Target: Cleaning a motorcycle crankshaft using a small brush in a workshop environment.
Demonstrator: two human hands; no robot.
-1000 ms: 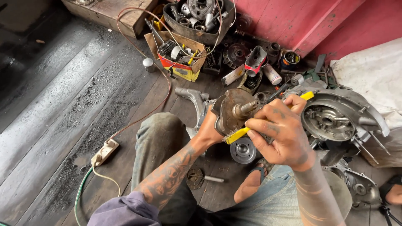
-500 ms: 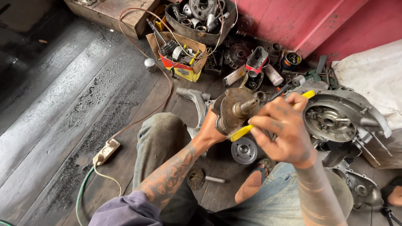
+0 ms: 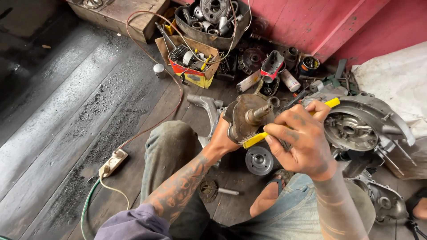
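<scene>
Single head-worn view, looking steeply down, close over hands and lap, wooden floor (image 3: 66,124) beyond

We sit on a dark, grimy wooden plank floor (image 3: 66,111). A red-painted wall (image 3: 320,22) stands behind. A wooden crate (image 3: 120,18) rests at the wall. Daylight gives the wet-looking boards a dull sheen.

We hold a rusty crankshaft (image 3: 246,118) in our left hand (image 3: 221,138), gripped from below. Our right hand (image 3: 297,140) presses a yellow-handled wire brush (image 3: 255,139) against the crankshaft's lower edge. Just right of the crankshaft lies an open engine case (image 3: 356,129). Below the crankshaft a round metal disc (image 3: 259,160) rests on the wooden floor (image 3: 66,124). Beyond the crankshaft sits a cardboard box of parts (image 3: 191,60).
</scene>
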